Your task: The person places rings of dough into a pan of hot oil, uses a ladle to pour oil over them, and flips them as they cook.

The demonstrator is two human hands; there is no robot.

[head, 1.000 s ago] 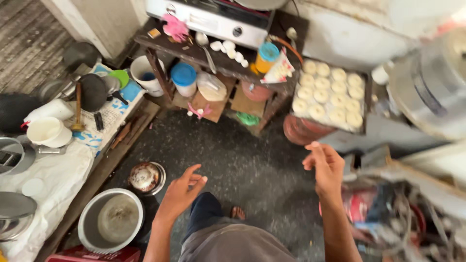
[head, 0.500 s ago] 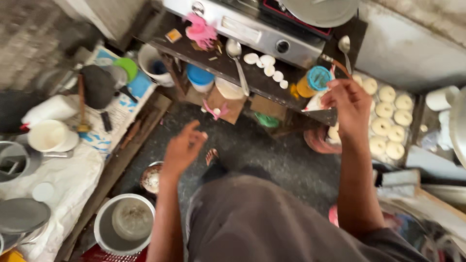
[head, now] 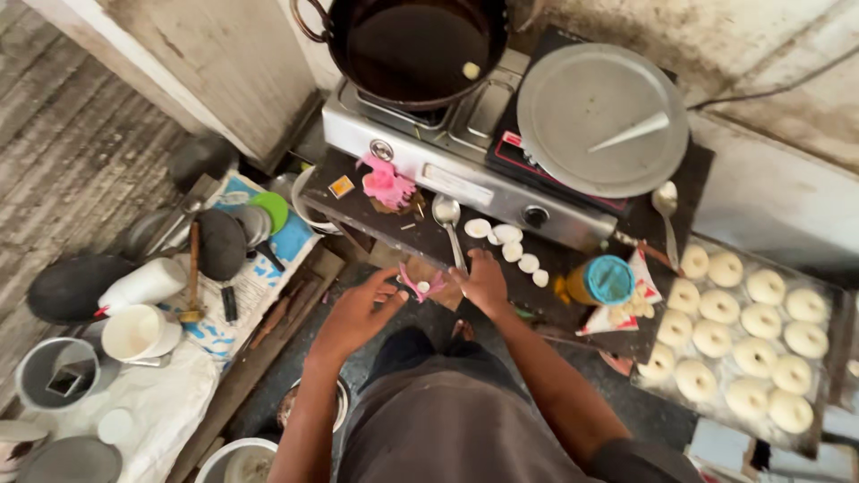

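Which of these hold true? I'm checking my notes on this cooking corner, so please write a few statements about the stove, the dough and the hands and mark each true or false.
1. A dark frying pan sits on the stove. True.
2. The round grey plate lies on the floor. False: it rests on top of the stove, right of the pan.
3. The tray at right holds round dough pieces. True.
4. The right hand holds the spoon. False: it rests at the edge of the dark shelf, with the spoon lying just beyond it.
5. The left hand grips the white cup. False: the cup stands apart on the cloth.
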